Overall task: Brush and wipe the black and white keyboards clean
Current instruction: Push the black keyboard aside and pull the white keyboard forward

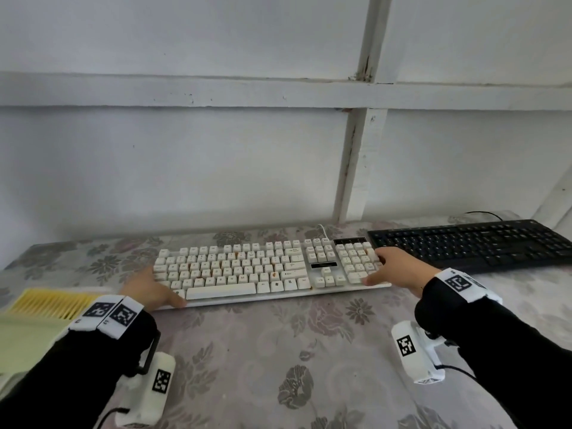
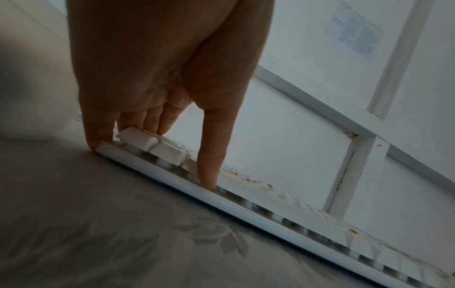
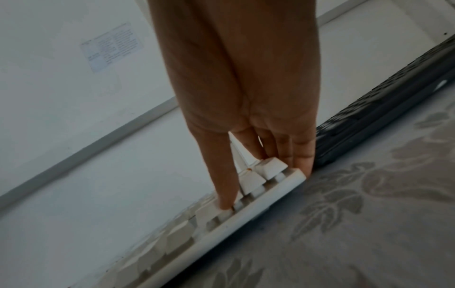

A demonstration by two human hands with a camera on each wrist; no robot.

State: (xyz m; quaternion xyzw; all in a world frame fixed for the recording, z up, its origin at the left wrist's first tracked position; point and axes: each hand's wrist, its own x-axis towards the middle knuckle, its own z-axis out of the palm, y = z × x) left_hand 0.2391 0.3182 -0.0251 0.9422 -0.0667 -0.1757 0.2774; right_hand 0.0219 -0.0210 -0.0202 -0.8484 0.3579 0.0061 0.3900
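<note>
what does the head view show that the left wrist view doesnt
Only the head view shows the black keyboard at the far right, the right hand on the number-pad end of the white keyboard, and a yellow-bristled brush at the left edge. Only the left wrist view shows the left hand's fingers up close, straight, thumb tip on the front rim, and a paper label on the wall. Both show the left hand at the white keyboard's left end, orange specks on its keys, and the floral tablecloth.
</note>
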